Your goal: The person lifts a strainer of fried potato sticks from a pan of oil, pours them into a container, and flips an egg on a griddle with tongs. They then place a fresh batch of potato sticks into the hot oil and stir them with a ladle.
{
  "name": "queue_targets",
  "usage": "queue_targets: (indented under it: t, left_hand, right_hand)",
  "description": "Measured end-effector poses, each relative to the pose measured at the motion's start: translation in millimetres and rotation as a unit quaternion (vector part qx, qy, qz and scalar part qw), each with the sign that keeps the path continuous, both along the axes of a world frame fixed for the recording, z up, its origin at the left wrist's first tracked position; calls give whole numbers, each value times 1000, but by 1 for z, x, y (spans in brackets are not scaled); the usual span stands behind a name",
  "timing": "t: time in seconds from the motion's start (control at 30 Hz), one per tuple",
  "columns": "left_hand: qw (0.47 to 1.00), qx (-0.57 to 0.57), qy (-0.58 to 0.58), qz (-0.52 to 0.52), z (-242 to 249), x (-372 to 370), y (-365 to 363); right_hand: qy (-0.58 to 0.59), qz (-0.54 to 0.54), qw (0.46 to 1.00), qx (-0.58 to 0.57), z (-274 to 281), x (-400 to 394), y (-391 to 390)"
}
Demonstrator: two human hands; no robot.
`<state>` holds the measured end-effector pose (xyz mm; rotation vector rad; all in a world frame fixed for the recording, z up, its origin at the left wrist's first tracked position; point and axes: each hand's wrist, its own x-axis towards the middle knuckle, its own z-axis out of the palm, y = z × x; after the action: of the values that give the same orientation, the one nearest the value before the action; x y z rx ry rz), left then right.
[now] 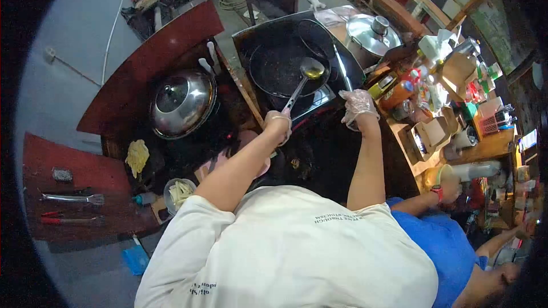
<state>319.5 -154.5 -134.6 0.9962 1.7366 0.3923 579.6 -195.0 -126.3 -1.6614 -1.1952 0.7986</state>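
My left hand (pixel 278 127) is closed around the handle of a metal ladle (pixel 296 92). The ladle's bowl holds yellowish liquid, like oil, over a large dark wok (pixel 264 80). In a clear plastic glove, my right hand (pixel 359 108) grips the long metal handle of a skimmer (pixel 341 66). Its round, dark-rimmed head hangs over the wok's far right side. Clear plastic also shows around my left wrist. Liquid in the wok is hard to make out.
Left of the wok stands a lidded pot (pixel 184 104); another metal lid (pixel 374 34) lies at back right. Bottles and cardboard boxes (pixel 431 137) crowd the right counter. A person in a blue shirt (pixel 436 245) works close on my right. Tongs (pixel 73 198) lie far left.
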Motion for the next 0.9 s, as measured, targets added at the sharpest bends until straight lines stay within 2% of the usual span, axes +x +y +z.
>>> queue_targets:
  t: [0.07, 0.1, 0.17, 0.2, 0.23, 0.3, 0.4, 0.47, 0.5, 0.53, 0.6, 0.67, 0.77, 0.9]
  left_hand:
    - [999, -16, -27, 28, -17, 2, -3]
    - [999, 29, 24, -14, -3, 1, -9]
    - [999, 37, 15, -20, -10, -1, -13]
    - [999, 45, 7, -25, -18, -1, -14]
    - [1000, 14, 3, -25, -45, -2, -9]
    - [999, 7, -2, -31, -34, -3, -16]
    - [999, 12, -2, -42, -19, -5, -26]
    - [999, 21, 1, -46, -8, -5, -31]
    - [999, 16, -9, -49, -4, -5, -34]
    - [998, 12, -19, -52, -1, -4, -35]
    - [998, 26, -4, -54, -29, -4, -30]
    - [998, 39, 11, -57, -40, -4, -30]
    - [998, 32, -10, -57, -37, -4, -35]
    - [993, 69, -11, -95, -4, -13, -46]
  right_hand:
    - [239, -99, 962, -87, 52, -29, -13]
    - [239, -99, 962, -89, 50, -30, -16]
    - [247, -96, 964, -24, 44, -30, -19]
    - [247, -96, 964, -26, 22, -17, -12]
    - [131, -44, 990, -24, -13, 5, 2]
    - [13, 10, 1000, -23, -29, 15, 7]
    - [37, -16, 998, -42, 21, -11, -7]
    - [238, -97, 961, -100, 69, -38, -18]
    - [238, -97, 961, -100, 63, -34, -16]
    - [162, -80, 978, -102, 57, -31, -12]
    - [85, -62, 989, -103, 54, -30, -12]
    - [248, -118, 953, -127, 93, -50, -22]
    - [219, -94, 969, -61, 61, -35, -20]
    - [201, -93, 972, -77, 63, -36, -18]
